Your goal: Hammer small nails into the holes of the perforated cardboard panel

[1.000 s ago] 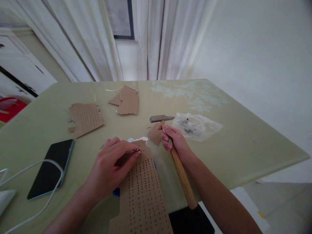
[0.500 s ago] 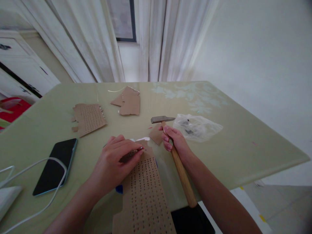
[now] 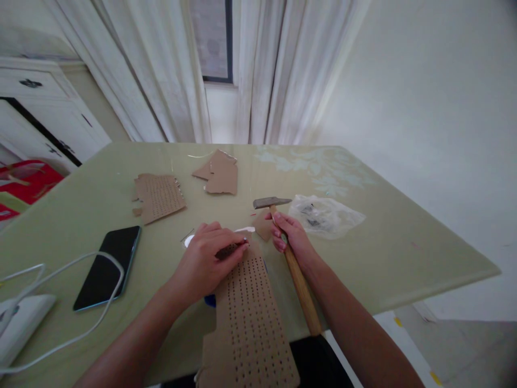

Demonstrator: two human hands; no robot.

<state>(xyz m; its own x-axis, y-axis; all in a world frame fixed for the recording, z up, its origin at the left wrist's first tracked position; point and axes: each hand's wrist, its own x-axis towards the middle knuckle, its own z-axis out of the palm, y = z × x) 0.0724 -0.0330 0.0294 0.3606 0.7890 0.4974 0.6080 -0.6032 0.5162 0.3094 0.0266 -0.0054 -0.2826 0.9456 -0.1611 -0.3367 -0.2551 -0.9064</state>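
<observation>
Our left hand (image 3: 204, 258) pinches nails against the punched cardboard (image 3: 246, 312); our right hand (image 3: 291, 237) clamps the hammer (image 3: 288, 253).

phone (image 3: 107, 268) left, plastic bag (image 3: 327, 215) right

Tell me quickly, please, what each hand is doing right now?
Left hand: fingers pressed on the top end of the perforated cardboard strip.
Right hand: closed around the hammer handle, near its head.

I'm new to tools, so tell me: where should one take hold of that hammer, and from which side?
Probably the wooden handle of the hammer, nearer its free end, from the table's near edge. The right hand grips high, just below the metal head. The handle is long and straight, slanting toward the person.
</observation>
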